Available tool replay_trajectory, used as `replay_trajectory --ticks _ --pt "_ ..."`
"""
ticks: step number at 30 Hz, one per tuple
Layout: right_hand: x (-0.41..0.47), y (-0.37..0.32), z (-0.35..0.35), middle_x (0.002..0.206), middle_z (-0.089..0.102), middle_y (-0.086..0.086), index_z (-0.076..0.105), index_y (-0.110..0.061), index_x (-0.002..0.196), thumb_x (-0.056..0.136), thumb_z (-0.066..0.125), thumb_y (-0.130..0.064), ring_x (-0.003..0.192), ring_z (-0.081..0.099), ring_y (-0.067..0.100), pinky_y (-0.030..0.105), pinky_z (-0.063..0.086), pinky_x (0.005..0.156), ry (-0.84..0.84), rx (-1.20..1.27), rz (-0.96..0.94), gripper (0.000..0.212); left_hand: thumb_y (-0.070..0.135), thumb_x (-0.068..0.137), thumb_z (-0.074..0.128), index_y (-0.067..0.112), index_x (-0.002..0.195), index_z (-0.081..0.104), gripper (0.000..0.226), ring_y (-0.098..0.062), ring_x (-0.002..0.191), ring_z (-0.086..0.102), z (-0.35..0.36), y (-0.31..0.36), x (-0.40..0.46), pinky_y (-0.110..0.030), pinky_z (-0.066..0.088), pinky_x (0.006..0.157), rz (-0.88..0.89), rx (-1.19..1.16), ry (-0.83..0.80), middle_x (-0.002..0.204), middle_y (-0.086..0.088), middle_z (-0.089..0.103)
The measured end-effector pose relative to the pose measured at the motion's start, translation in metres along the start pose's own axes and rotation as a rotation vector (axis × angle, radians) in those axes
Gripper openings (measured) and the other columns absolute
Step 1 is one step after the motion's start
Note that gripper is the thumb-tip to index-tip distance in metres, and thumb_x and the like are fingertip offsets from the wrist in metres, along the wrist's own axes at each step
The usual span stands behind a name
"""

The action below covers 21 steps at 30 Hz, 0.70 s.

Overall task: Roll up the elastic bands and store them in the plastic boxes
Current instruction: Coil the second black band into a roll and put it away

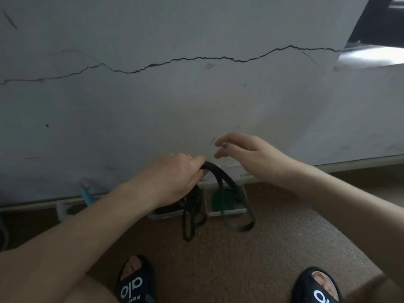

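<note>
My left hand (pixel 177 178) grips a black elastic band (pixel 227 189) at its top; its loops hang down to the carpet in front of me. My right hand (pixel 244 154) hovers just right of the band's top with fingers loosely spread, holding nothing. Below the hands, two clear plastic boxes stand against the wall. The right box (pixel 227 212) holds a rolled green band (pixel 225 199). The left box (pixel 166 214) is mostly hidden behind my left hand and holds something dark.
A cracked white wall (pixel 196 95) rises right behind the boxes. Brown carpet (pixel 262 248) covers the floor. My feet in black slippers (pixel 135 283) sit at the bottom edge. A blue object (pixel 85 193) leans by the wall at left.
</note>
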State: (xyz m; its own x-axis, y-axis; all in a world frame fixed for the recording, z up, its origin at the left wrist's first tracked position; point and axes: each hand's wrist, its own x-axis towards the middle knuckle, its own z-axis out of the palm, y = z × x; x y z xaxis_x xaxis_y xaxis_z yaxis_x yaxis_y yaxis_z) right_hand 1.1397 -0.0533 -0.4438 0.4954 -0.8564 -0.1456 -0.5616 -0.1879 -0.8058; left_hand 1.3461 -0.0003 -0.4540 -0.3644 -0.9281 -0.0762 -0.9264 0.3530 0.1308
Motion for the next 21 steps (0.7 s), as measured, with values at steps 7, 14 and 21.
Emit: replay_trajectory --ticks 7,14,21 --pt "-0.008 -0.010 0.023 0.112 0.072 0.000 0.056 -0.024 0.135 0.106 0.043 -0.053 0.098 0.071 0.015 0.038 0.059 0.092 -0.167 0.191 0.076 0.043 0.040 0.108 0.033 0.024 0.127 0.052 0.031 -0.017 0.081 0.060 -0.004 0.007 -0.006 -0.039 0.053 0.073 0.005 -0.008 -0.010 0.093 0.004 0.060" --pt "-0.004 -0.010 0.029 0.054 0.054 -0.011 0.062 -0.021 0.125 0.104 0.057 -0.031 0.051 0.053 0.006 0.029 0.054 0.058 -0.092 0.213 0.038 0.024 0.034 0.104 0.050 0.024 0.122 0.052 0.020 -0.012 0.076 0.057 0.005 0.004 -0.004 -0.035 0.052 0.070 0.000 -0.170 -0.017 0.089 0.008 0.056" --pt "-0.010 -0.015 0.022 0.051 0.043 -0.008 0.065 -0.014 0.118 0.103 0.055 -0.012 0.049 0.042 0.012 0.036 0.048 0.054 -0.079 0.481 -0.012 0.017 0.015 0.091 0.069 0.025 0.106 0.064 0.020 0.000 0.077 0.056 0.016 0.003 0.006 -0.016 0.042 0.066 -0.050 -0.528 0.055 0.087 0.011 0.059"
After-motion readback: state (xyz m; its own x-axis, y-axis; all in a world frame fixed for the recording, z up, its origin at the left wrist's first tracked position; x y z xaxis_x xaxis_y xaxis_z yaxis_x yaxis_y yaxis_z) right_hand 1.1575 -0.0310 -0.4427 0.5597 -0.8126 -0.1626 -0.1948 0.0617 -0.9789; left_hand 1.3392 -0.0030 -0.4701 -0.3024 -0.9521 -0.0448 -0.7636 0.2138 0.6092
